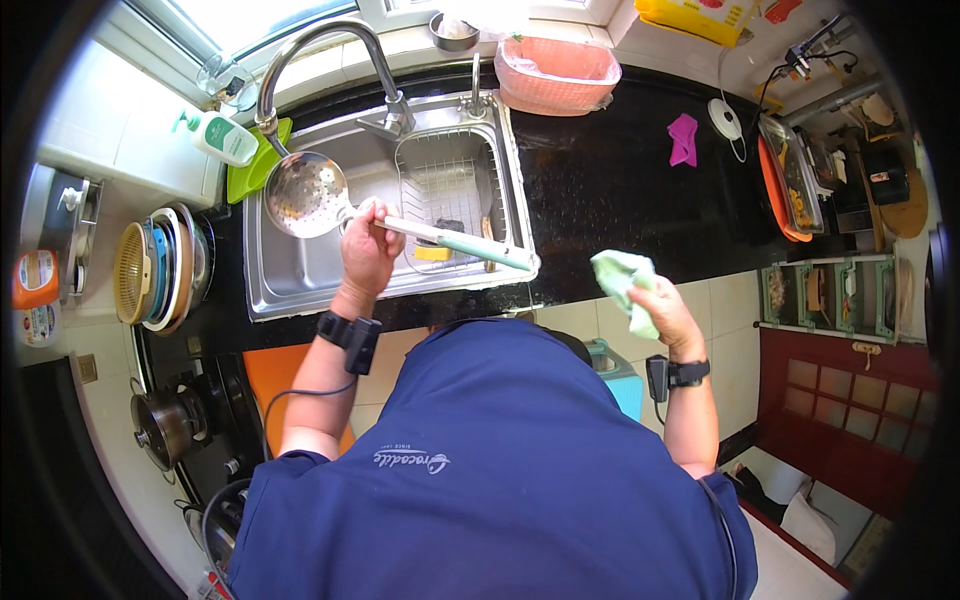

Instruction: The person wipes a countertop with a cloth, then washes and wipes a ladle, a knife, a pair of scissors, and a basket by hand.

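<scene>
My left hand (370,251) grips a metal skimmer (307,193) by its long pale-green and white handle (480,250), close to the perforated bowl. The skimmer hangs over the stainless-steel sink (289,294), its handle pointing right past the sink's corner. In my right hand (667,311) is a crumpled light-green cloth (624,274), held in front of the counter's edge, apart from the skimmer. Below the handle, a yellow sponge (433,253) and a dark scouring pad (450,224) lie at the wire basket (450,165) in the sink.
A tall curved faucet (330,30) arches over the sink's left side. Behind the sink's right corner stands a pink basket (555,79) lined with plastic. A magenta cloth (682,140) lies on the black counter (600,187). Stacked colanders and basins (161,270) stand at left, beyond a green soap bottle (221,139).
</scene>
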`<control>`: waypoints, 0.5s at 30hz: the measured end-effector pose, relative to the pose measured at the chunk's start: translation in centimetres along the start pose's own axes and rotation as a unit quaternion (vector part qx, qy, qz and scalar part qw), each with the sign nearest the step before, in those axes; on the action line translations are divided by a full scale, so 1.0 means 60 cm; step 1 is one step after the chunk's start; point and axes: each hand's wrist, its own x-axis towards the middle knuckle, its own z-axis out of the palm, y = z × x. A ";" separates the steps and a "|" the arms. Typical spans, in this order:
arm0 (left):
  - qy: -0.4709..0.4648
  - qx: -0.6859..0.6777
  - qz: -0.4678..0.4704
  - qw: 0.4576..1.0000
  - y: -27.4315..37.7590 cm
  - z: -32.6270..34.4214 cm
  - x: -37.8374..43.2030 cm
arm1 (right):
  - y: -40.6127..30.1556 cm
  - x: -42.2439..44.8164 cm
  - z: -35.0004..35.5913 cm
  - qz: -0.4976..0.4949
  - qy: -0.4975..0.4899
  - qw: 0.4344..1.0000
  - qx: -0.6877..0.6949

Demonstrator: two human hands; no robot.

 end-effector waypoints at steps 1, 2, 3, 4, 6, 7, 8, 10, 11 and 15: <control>0.010 0.024 -0.024 0.999 0.006 -0.011 0.006 | 0.017 -0.001 -0.011 -0.013 0.053 0.998 0.031; 0.020 0.080 -0.064 0.994 0.004 -0.020 0.014 | 0.036 -0.001 -0.019 -0.028 0.083 0.995 0.054; 0.030 0.138 -0.104 0.985 -0.003 -0.033 0.025 | 0.046 0.001 -0.017 -0.044 0.112 0.990 0.078; 0.047 0.184 -0.140 0.972 -0.016 -0.044 0.038 | 0.055 0.003 -0.011 -0.044 0.128 0.986 0.096; 0.063 0.289 -0.178 0.939 -0.050 -0.051 0.065 | 0.076 0.009 0.009 -0.042 0.164 0.977 0.131; 0.095 0.326 -0.185 0.922 -0.068 -0.047 0.078 | 0.089 0.014 0.016 -0.037 0.167 0.976 0.135; 0.093 0.344 -0.190 0.915 -0.083 -0.045 0.091 | 0.100 0.017 0.025 -0.032 0.177 0.975 0.127; 0.087 0.379 -0.202 0.899 -0.113 -0.052 0.116 | 0.123 0.019 0.041 -0.024 0.199 0.973 0.114; 0.077 0.409 -0.209 0.885 -0.123 -0.062 0.129 | 0.132 0.016 0.043 -0.014 0.199 0.973 0.118; 0.054 0.514 -0.238 0.822 -0.157 -0.115 0.187 | 0.164 0.004 0.055 0.018 0.221 0.967 0.128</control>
